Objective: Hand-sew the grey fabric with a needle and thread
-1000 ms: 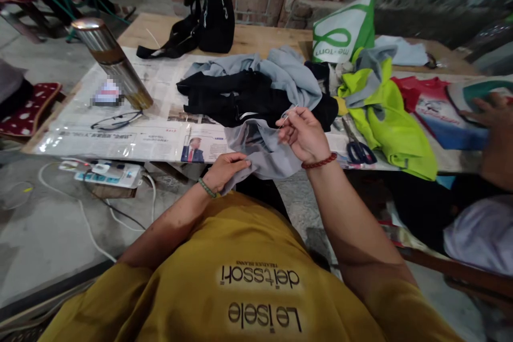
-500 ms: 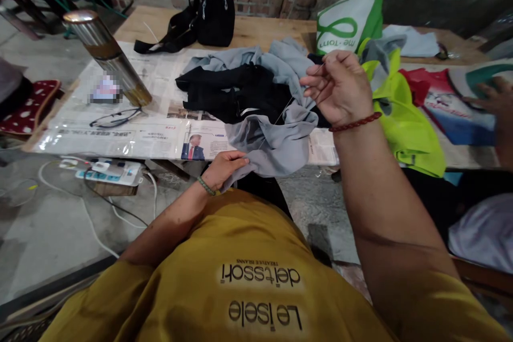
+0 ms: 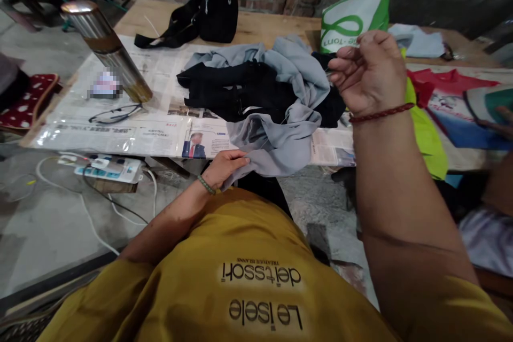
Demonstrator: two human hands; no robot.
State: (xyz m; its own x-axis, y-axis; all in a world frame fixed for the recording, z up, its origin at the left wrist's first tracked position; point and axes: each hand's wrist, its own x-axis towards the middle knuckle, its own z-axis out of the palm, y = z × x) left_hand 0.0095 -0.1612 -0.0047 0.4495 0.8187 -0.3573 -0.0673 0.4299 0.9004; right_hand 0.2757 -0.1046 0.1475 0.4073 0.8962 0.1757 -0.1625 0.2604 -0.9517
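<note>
At the table's front edge, my left hand (image 3: 225, 169) is closed on the edge of a grey garment (image 3: 286, 149), thumb on top of the fabric. My right hand (image 3: 371, 72) is raised to the right of the garment, thumb and index finger pinched together. A fine sewing thread (image 3: 262, 144) shows faintly against the grey cloth, leading towards that hand; any needle at the fingertips is too small to make out. Black cloth (image 3: 240, 91) lies bunched within the grey fabric.
Newspaper under clear plastic covers the table (image 3: 148, 21). On it stand a steel flask (image 3: 108, 51), glasses (image 3: 116, 114), a black bag (image 3: 218, 2) and a green-white bag (image 3: 355, 16). Yellow cloth (image 3: 428, 133) and another person's hand (image 3: 503, 120) are at right. A power strip (image 3: 116, 170) sits below left.
My right hand has moved right and slightly up, away from the grey garment, drawing the thread. My left hand keeps its hold in the same place.
</note>
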